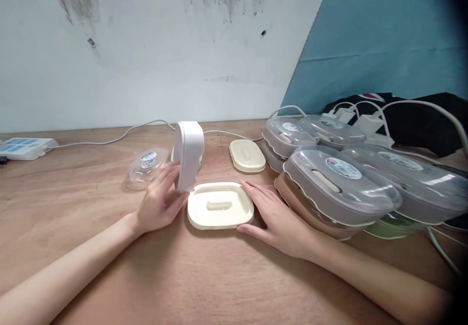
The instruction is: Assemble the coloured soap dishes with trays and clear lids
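Pale wooden tabletop (183,276) runs back to a stained white wall, with a blue panel at the right. At its middle the left hand (161,208) grips a white rounded plastic container (188,154), stood up on its edge, thumb and fingers closed on its lower side. Just beside it a cream rectangular plastic lid (220,211) lies flat; the right hand (278,218) rests open, fingers stretched along the lid's right edge, grasping nothing. Behind lie a second cream lid (247,155) and a clear domed lid (148,166); lidded clear-topped boxes (340,183) crowd the right. The container looks light, stiff and smooth, likely slippery, so its rim or short sides seem the surest hold.
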Motion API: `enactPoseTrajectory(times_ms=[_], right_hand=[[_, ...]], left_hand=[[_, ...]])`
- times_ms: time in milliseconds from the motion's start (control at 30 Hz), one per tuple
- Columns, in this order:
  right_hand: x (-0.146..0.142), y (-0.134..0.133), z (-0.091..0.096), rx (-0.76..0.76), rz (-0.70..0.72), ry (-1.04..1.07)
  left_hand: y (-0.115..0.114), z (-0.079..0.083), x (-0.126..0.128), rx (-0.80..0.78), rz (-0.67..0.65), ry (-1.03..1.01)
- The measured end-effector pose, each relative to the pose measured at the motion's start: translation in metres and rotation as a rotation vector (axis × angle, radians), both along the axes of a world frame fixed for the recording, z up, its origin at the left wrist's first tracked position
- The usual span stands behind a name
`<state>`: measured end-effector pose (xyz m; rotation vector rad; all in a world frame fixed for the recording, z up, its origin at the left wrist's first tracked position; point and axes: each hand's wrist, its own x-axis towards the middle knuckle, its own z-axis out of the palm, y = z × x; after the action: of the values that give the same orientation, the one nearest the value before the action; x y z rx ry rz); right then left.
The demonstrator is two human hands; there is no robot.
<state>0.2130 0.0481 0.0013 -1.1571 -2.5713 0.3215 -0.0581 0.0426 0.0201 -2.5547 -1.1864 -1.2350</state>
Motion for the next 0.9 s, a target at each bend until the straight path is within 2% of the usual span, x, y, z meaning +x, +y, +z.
enactPoseTrajectory(times_ms=[100,400,567,667,767,900], right_hand=[[0.0,0.001,0.0,0.025,0.012,0.012],[0.0,0.0,0.001,0.01,0.013,0.02],[-0.001,0.001,-0.001,-0.053,-0.002,0.159],[0.0,0.001,-0.002,-0.03,-0.014,0.267],[0.001,0.001,-0.001,-0.001,-0.01,0.216],[0.002,0.0,0.002,0.056,0.029,0.124]], left_hand=[[-0.007,-0.008,-0.004,-0.004,-0.091,0.022],[-0.005,-0.008,-0.003,-0.061,-0.146,0.045],[-0.01,-0.006,0.0,-0.135,-0.292,0.196],[-0.012,-0.004,0.005,-0.221,-0.364,0.336],[-0.014,-0.003,0.009,-0.279,-0.352,0.396],[-0.014,-0.002,0.011,-0.336,-0.334,0.373]])
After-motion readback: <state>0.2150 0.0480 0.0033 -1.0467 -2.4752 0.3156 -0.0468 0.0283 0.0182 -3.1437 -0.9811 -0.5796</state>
